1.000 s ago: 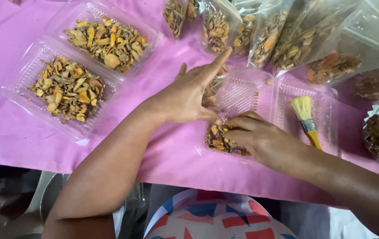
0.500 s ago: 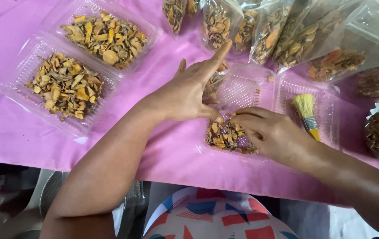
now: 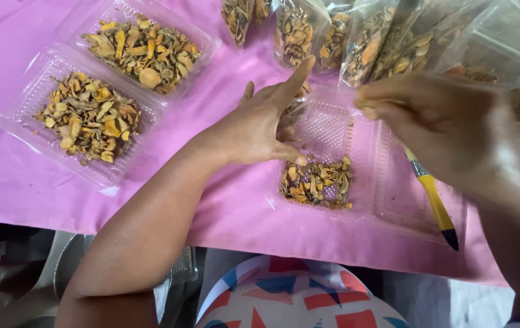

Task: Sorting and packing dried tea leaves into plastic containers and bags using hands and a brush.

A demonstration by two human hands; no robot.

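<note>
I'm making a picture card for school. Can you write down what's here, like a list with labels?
Cloth: pink cloth over the table
Left hand: left hand flat, fingers spread, on the open clear tray
Right hand: right hand raised, blurred, fingers pinched together
Tray contents: small pile of dried yellow-brown chips
Filled trays: two filled trays at left
Bags: clear bags of chips at the back
Brush: yellow-handled brush in the tray's lid

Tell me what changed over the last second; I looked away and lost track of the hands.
The right hand lifted off the dried slices in the open clear tray and rose up and to the right; whether it holds anything is unclear. The brush, earlier beside that hand, now lies partly under it. The left hand stayed braced on the tray's edge, and the two filled trays and the bags did not move.
</note>
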